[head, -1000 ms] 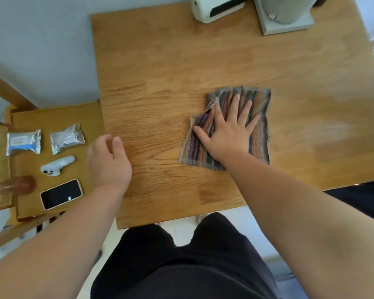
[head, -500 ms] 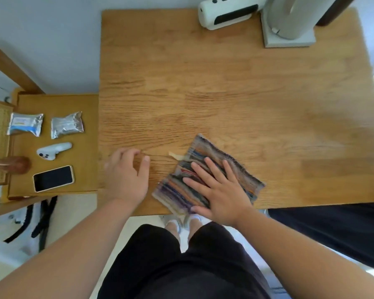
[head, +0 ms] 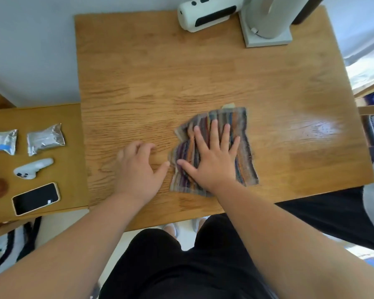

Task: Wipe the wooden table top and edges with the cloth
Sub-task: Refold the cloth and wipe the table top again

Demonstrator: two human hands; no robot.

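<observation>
**Wiping Pass — Near Half of the Table Top**

The right hand point(head: 212, 162) lies flat on the striped multicoloured woven cloth point(head: 242, 152), fingers spread and palm down; it presses the fabric rather than gripping it. A spread palm likely loads the cloth evenly, so that more of it meets the wood in one stroke. The cloth lies on the rectangular light-oak wooden table top point(head: 181, 78), slightly rumpled at its left border, towards the near edge and a little right of centre.

The left hand point(head: 138, 171) rests on the bare wood just left of the cloth, fingers loosely curled and holding nothing. Its thumb tip reaches almost to the cloth's border; whether it touches cannot be told. This hand appears to brace the body during the stroke.

Judged status: the surface wipe is in progress — the table edges look not yet addressed.

At the far edge of the table stand a white oblong device point(head: 207, 14) and a grey square-based stand point(head: 268, 29). Wiping there calls for working round their bases.

A black smartphone point(head: 35, 198) lies on the lower wooden surface left of the table, outside the wiping zone.
</observation>
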